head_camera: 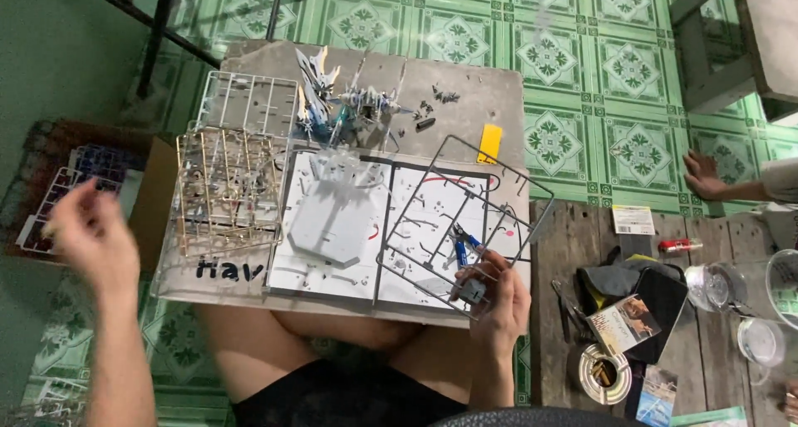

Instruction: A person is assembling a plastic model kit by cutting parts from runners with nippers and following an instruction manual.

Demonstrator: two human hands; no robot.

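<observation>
My right hand (pixel 497 296) grips the near corner of a dark grey plastic parts frame (pixel 449 219), tilted above an open instruction booklet (pixel 378 227) on a board (pixel 465 90) across my lap. Blue-handled nippers (pixel 462 242) lie under the frame, just above that hand. My left hand (pixel 90 232) is raised off the board's left side, blurred, fingers loosely spread, holding nothing I can make out. A pale hexagonal base piece (pixel 328 219) lies on the booklet. A white and blue model figure (pixel 332 103) lies at the board's far side.
Gold (pixel 229 190) and white (pixel 249 94) parts frames lie on the board's left. A box with more frames (pixel 62 190) sits on the floor at left. A wooden table (pixel 557 310) at right holds cups, a black pouch and a tin. Another person's hand (pixel 705 176) rests on the tiled floor.
</observation>
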